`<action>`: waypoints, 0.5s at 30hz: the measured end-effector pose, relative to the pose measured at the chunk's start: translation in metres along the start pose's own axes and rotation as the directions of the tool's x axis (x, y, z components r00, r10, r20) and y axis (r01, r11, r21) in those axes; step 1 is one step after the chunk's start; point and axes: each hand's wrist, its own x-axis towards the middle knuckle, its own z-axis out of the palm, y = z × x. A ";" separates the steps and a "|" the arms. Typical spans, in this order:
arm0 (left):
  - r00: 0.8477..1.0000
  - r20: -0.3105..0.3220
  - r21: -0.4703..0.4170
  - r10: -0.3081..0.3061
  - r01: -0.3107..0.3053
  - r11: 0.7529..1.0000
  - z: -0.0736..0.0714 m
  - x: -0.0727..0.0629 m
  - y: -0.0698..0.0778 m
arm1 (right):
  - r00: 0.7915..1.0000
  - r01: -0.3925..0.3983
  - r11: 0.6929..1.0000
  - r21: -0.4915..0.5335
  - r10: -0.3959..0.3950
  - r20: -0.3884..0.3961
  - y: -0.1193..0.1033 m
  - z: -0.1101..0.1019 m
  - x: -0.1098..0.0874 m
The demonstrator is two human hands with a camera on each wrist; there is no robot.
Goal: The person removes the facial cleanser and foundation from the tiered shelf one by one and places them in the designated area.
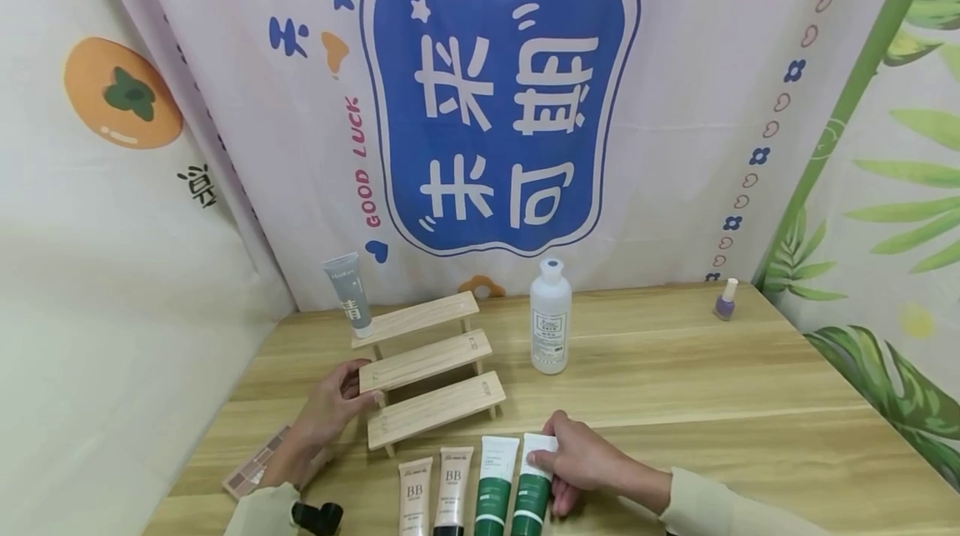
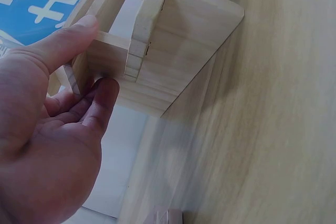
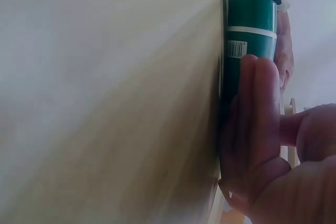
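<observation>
My left hand (image 1: 328, 409) grips the left end of a three-step wooden display stand (image 1: 435, 409). In the left wrist view its thumb lies over a step (image 2: 113, 39), with the fingers curled beneath. At the front of the table my right hand (image 1: 588, 459) holds the upper part of a green-and-white squeeze tube (image 1: 531, 496), thumb on top and fingers along its right side. A matching tube (image 1: 492, 496) lies just left of it, then two beige BB cream tubes (image 1: 452, 486), (image 1: 415, 496). A grey tube (image 1: 349, 296) stands at the left end of the top step.
Behind the stand's right end is a white bottle (image 1: 550, 332). Purple nail polish (image 1: 725, 303) stands at the back right. A makeup palette (image 1: 253, 465) lies at the left, partly behind my left forearm. A printed cloth (image 1: 675, 144) hangs along the table's back edge.
</observation>
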 end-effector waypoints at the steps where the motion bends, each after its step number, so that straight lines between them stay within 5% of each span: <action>1: 1.000 0.001 0.001 0.002 -0.002 1.000 0.000 0.000 0.000 | 1.000 0.000 1.000 -0.004 0.000 -0.002 0.000 0.000 0.000; 8: 1.000 -0.001 0.000 -0.004 0.004 1.000 0.000 0.001 -0.001 | 1.000 0.017 0.996 -0.090 -0.019 -0.025 -0.004 -0.007 -0.002; 15: 1.000 -0.011 0.000 -0.023 0.023 1.000 0.001 0.001 0.000 | 0.989 0.090 0.972 -0.218 -0.113 -0.095 -0.033 -0.022 0.008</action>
